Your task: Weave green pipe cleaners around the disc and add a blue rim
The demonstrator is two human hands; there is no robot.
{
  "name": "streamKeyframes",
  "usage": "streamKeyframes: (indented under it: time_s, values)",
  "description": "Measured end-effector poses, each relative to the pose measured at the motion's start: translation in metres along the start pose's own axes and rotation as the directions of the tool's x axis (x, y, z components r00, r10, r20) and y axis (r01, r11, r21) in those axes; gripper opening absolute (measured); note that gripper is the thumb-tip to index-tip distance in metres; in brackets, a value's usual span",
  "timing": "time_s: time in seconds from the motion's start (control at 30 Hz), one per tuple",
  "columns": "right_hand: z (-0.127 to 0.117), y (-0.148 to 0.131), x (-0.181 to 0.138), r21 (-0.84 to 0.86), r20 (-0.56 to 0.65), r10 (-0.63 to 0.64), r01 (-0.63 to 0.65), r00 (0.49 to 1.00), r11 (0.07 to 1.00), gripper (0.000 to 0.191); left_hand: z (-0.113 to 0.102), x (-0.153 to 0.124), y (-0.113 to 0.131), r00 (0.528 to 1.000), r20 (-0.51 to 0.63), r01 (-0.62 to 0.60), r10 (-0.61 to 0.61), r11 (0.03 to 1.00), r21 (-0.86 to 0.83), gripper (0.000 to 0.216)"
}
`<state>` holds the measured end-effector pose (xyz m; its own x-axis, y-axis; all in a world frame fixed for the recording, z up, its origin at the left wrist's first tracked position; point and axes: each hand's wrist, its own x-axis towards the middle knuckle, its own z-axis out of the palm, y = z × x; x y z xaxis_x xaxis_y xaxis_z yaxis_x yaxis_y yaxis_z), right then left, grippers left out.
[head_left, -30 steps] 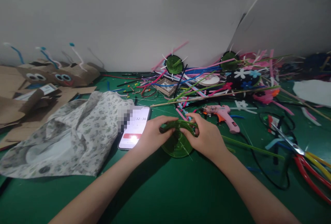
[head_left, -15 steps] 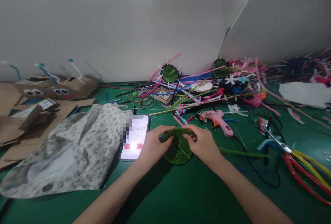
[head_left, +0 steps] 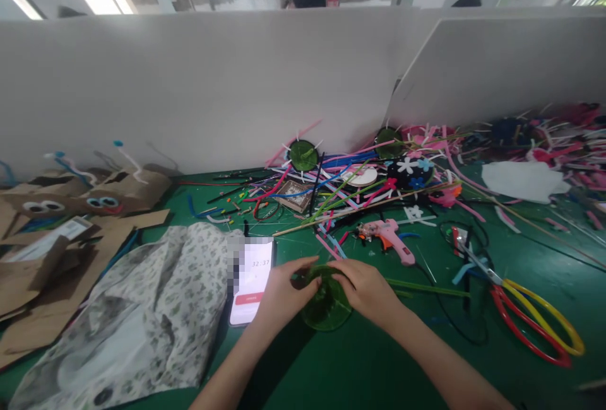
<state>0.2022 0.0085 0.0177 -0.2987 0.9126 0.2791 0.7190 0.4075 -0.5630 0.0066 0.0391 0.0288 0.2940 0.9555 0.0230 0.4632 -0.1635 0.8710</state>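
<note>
A round green disc lies on the green table in front of me. My left hand and my right hand both pinch a bent green pipe cleaner along the disc's far rim, fingers curled on it. A phone with a lit timer screen lies just left of my left hand.
A floral cloth lies to the left, brown paper-bag puppets beyond it. A pink glue gun, red-and-yellow scissors and a heap of coloured pipe cleaners lie behind and right. White partitions stand at the back.
The camera has tilted up, so the room above the partitions shows and everything sits lower in view. Both hands stay on the pipe cleaner at the disc, closer together.
</note>
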Motion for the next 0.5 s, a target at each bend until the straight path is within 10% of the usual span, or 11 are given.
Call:
streamKeyframes:
  time_s: [0.5]
  values:
    - [-0.004, -0.015, 0.009, 0.008, 0.115, -0.115, 0.114, 0.987, 0.993, 0.027, -0.018, -0.002, 0.007, 0.981, 0.194, 0.001, -0.018, 0.996, 0.088, 0.029]
